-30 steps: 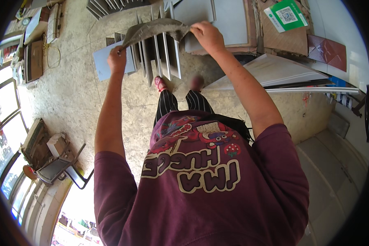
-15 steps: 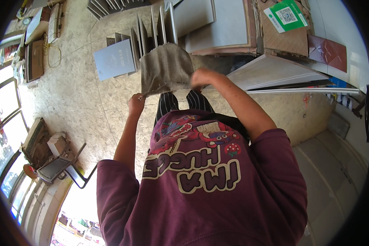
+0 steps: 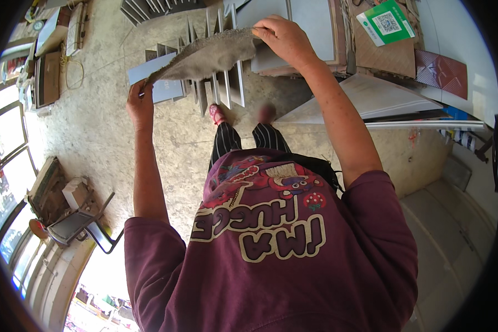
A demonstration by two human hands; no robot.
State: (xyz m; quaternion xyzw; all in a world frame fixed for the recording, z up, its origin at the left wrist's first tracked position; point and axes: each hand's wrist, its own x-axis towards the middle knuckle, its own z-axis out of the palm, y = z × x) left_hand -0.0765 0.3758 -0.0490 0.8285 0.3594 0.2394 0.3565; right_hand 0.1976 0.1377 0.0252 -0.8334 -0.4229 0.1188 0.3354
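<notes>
A grey-brown cloth (image 3: 207,58) is stretched between my two hands, out in front of me. Its left corner is pinched in my left hand (image 3: 141,105). The other upper corner is gripped by my right hand (image 3: 285,40), which is raised higher. Behind and below the cloth stands a row of upright tile panels (image 3: 222,86), partly hidden by it. A pale blue-grey panel (image 3: 169,91) faces up at the row's left end, close to my left hand.
Large flat panels (image 3: 312,33) lean at the back right, beside a green card (image 3: 385,23). White sheets (image 3: 365,94) reach in from the right. A chair (image 3: 83,224) stands at the left. A dark rack (image 3: 157,8) with slabs is at the back.
Both hands have lifted up and away from my body, and they are farther apart. The cloth has swung from hanging near my legs to being spread above the panels; my feet now show.
</notes>
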